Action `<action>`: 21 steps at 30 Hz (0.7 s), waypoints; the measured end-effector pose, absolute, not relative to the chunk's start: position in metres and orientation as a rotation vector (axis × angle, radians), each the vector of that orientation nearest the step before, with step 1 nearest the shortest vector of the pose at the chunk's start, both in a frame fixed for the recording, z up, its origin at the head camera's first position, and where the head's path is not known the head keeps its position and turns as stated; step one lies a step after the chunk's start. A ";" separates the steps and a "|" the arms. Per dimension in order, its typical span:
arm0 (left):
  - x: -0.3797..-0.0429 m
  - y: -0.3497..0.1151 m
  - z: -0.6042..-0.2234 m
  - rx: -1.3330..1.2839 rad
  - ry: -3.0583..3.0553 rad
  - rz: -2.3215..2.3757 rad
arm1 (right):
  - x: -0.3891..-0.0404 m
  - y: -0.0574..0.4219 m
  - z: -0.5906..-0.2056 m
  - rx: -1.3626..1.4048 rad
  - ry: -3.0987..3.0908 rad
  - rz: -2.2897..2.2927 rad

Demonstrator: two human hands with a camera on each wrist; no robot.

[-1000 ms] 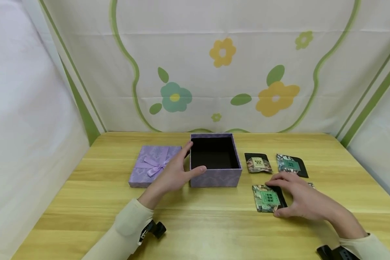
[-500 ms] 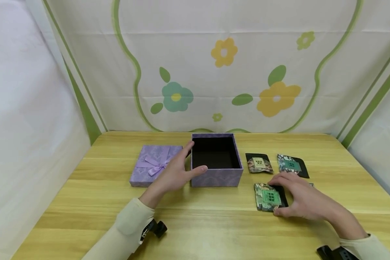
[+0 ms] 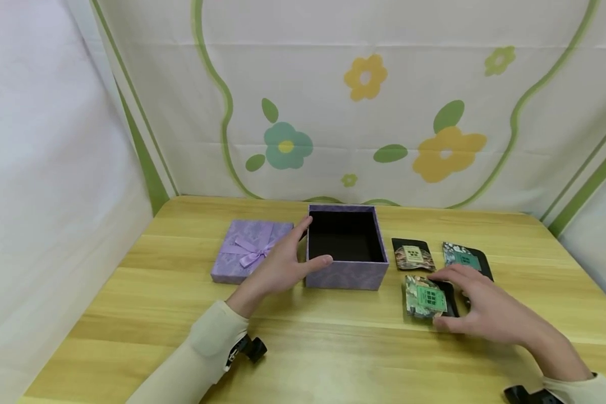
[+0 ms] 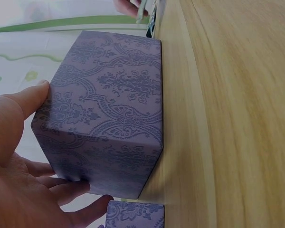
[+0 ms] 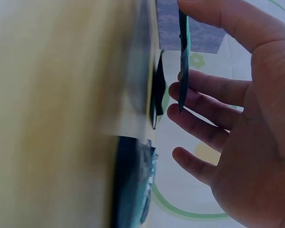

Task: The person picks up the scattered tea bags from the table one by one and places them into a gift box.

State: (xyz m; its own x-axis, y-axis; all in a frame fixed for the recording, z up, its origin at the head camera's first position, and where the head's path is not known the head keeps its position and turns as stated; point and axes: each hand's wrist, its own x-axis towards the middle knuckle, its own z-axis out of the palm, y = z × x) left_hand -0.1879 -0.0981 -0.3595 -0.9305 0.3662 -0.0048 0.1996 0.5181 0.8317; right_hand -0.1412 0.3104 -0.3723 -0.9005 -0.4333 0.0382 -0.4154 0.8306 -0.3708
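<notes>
My left hand holds the near left corner of an uncovered purple gift box, its inside black. In the left wrist view the thumb touches the top of one patterned wall, and the fingers lie along the adjoining wall. On the right, my right hand pinches a small flat packet with a green label, thumb at the near edge and fingertips at the far one. The right wrist view shows that packet edge-on, raised off the wooden table.
The purple lid with a ribbon bow lies left of the box, partly behind the left hand. Beyond the right hand lie a packet with a cream label and one with a teal label. A flowered cloth hangs behind.
The green-labelled packet has come up off the table in my right hand, its left edge tilting up. My left hand keeps its place on the box. The head view has shifted slightly.
</notes>
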 end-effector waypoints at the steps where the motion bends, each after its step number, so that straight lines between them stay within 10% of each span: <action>1: -0.188 -0.098 -0.360 0.482 2.577 1.375 | -0.142 0.311 -0.370 -0.686 2.954 -0.589; 21: -0.188 -0.097 -0.358 0.471 2.572 1.380 | -0.178 0.301 -0.304 -0.792 3.011 -0.617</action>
State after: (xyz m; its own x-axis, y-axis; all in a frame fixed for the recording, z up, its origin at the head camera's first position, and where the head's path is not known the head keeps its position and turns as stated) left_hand -0.1880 -0.0973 -0.3577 -0.9327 0.3605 -0.0125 0.1890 0.5178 0.8344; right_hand -0.1779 0.3013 -0.3045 -0.8749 -0.4671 0.1279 -0.4798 0.7998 -0.3607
